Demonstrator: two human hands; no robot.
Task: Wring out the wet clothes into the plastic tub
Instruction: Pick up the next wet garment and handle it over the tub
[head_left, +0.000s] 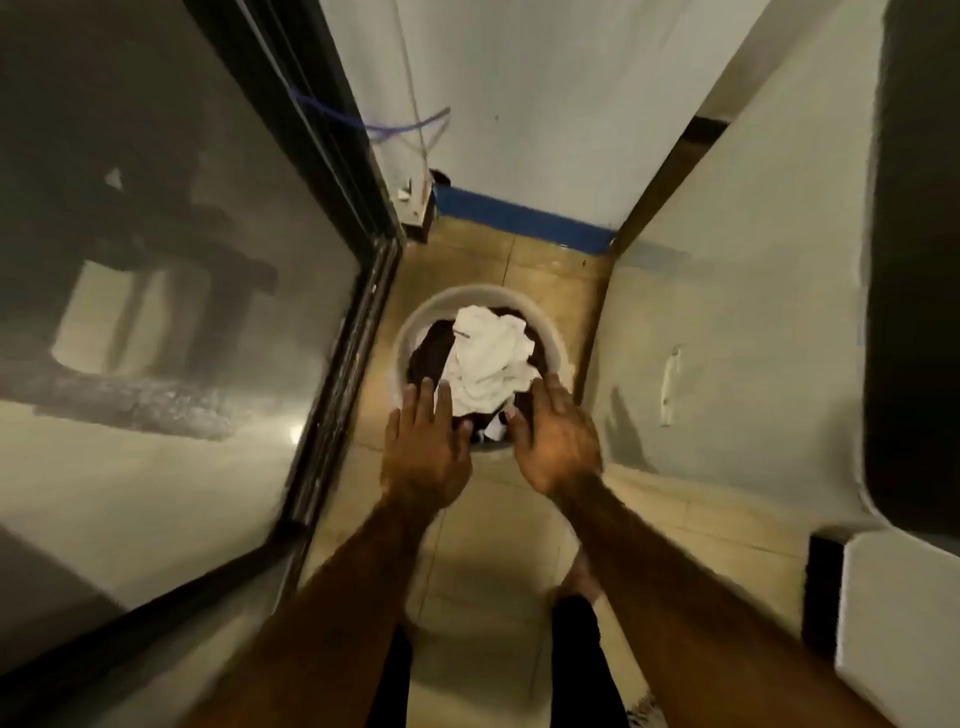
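A round white plastic tub (423, 317) stands on the tan tiled floor of a narrow passage. A crumpled white cloth (488, 356) lies on top of dark clothes (431, 348) inside it. My left hand (426, 447) hovers over the tub's near left rim, fingers straight and spread, holding nothing. My right hand (553, 436) reaches over the near right rim with fingers extended, also holding nothing. Both hands cover the near edge of the tub.
A dark-framed glass door (332, 332) runs along the left. A pale wall (727, 312) closes the right side. The end wall has a blue base strip (524, 215), with a blue cord (395, 127) hanging near its left corner. My legs and feet show below.
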